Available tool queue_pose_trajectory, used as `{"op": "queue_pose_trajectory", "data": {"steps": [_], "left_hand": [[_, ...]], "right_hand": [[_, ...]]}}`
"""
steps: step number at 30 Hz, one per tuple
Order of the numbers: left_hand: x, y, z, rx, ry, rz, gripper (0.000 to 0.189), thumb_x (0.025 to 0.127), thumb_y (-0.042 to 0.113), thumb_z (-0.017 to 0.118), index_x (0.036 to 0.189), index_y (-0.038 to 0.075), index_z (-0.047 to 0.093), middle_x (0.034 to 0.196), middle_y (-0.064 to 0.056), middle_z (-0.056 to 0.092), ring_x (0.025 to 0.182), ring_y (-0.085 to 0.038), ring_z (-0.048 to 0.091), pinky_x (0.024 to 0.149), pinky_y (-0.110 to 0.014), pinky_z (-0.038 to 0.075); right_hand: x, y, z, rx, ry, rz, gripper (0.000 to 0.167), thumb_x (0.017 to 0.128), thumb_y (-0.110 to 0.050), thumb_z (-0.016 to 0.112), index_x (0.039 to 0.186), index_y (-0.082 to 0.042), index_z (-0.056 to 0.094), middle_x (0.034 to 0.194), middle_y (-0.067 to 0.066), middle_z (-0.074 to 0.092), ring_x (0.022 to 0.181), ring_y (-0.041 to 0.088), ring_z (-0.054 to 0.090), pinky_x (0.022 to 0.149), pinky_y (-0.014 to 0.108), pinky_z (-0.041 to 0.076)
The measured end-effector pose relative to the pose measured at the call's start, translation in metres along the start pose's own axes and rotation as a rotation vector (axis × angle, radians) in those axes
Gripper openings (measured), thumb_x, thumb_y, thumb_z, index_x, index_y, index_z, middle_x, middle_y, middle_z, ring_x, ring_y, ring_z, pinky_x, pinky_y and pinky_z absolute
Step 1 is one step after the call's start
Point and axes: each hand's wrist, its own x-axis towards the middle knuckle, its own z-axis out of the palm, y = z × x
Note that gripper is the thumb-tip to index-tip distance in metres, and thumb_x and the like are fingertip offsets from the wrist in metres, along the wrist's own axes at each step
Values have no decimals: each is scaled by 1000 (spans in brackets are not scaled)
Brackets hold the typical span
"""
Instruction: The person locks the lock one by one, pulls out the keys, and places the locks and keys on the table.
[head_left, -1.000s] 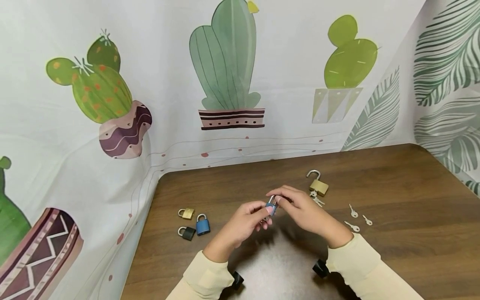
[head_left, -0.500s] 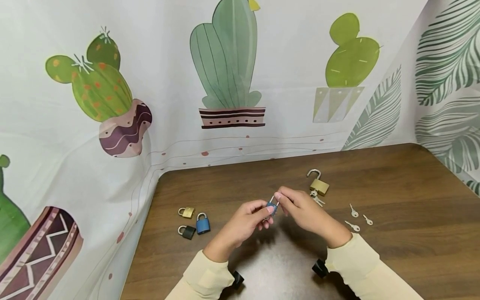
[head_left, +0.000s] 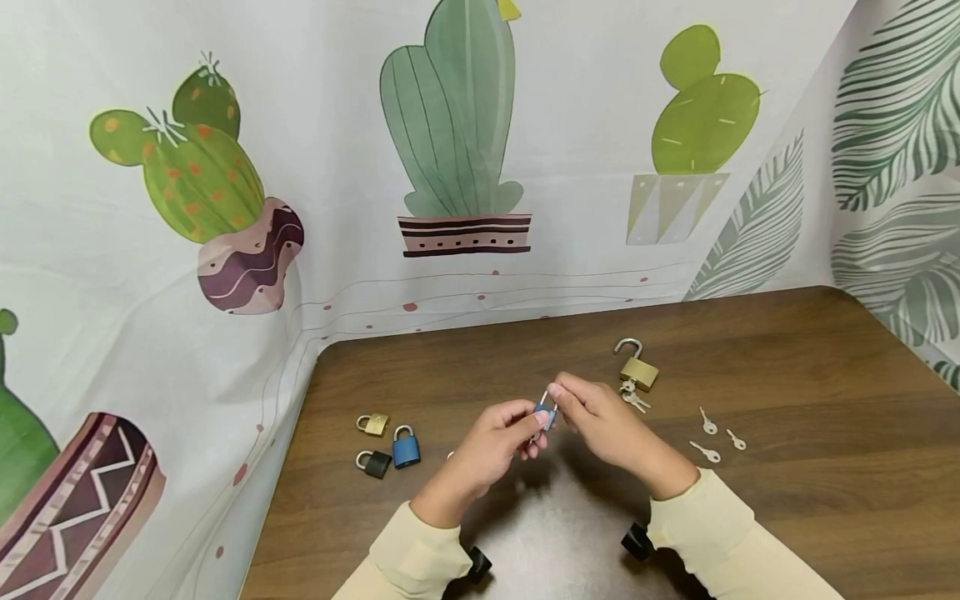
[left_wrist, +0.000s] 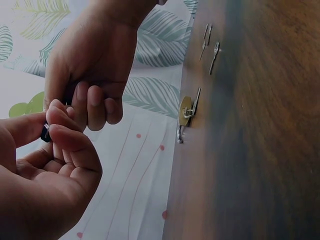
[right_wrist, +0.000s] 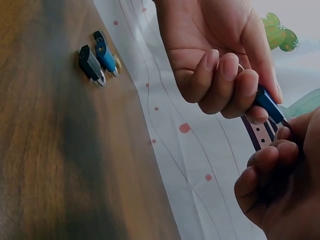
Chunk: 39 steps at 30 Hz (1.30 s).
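Observation:
A small blue padlock [head_left: 551, 417] is held up over the table between both hands. My left hand [head_left: 487, 446] grips its body, thumb across the front and fingers curled behind. In the right wrist view a thin metal ring [right_wrist: 241, 66] shows between the left fingers. My right hand [head_left: 607, 425] pinches the padlock's silver shackle [head_left: 543, 398] near its top between thumb and index finger. The right wrist view shows the padlock's blue side [right_wrist: 269, 104] spanning the gap between the two hands. Most of the padlock is hidden by fingers in the left wrist view.
To the left lie a brass padlock [head_left: 373, 425], a larger blue padlock [head_left: 407, 450] and a black padlock [head_left: 375, 464]. An unlocked brass padlock [head_left: 639, 375] with keys [head_left: 636, 400] attached lies at the back right. Loose keys [head_left: 708, 423] lie nearer on the wooden table [head_left: 810, 400].
My right fingers have shifted from across the shackle to its upper right, leaving more of it visible. My left hand keeps its grip on the padlock, nearly still.

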Motion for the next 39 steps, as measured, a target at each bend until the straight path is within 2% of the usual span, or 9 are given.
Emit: {"op": "queue_pose_trajectory", "data": {"steps": [8,20,27,30,36,39], "left_hand": [[-1,0,1,-34,7,1,29,105,17,53,101,-11,60,75,3,57,64,-8,51,61,-19,45],[0,-2,-1,-43,1,39,30,105,14,52,104,-15,59,74,3,56,64,-7,50,61,-19,44],[-2,1,-1,-38,12,29,35,105,15,51,109,-19,57,74,4,56,65,-6,50,62,-20,44],[-2,2,-1,-35,0,29,35,105,16,51,109,-18,57,75,4,56,65,-6,50,62,-20,44],[-2,2,-4,-17,-39,21,29,104,18,54,102,-10,61,75,3,59,65,-9,54,63,-20,47],[-2,2,-5,5,-62,22,32,104,19,55,98,-11,60,76,2,60,66,-10,57,65,-21,49]], "right_hand": [[-1,0,5,46,5,32,30,110,-23,44,82,-21,54,61,-11,43,55,3,42,53,24,40],[-2,-2,11,100,12,29,27,109,-15,45,84,-16,57,63,-7,46,57,4,44,55,23,40],[-3,-1,14,112,12,17,27,108,-13,45,85,-15,58,66,-5,48,60,4,45,56,24,42],[-2,0,12,101,4,14,27,109,-15,45,85,-16,58,66,-5,48,60,4,45,56,24,42],[-3,0,6,80,-25,-4,28,109,-18,46,83,-20,58,64,-8,46,58,4,45,55,24,41],[-3,0,4,86,-40,-9,29,108,-18,47,82,-19,58,64,-9,45,58,4,45,56,24,41]]}}
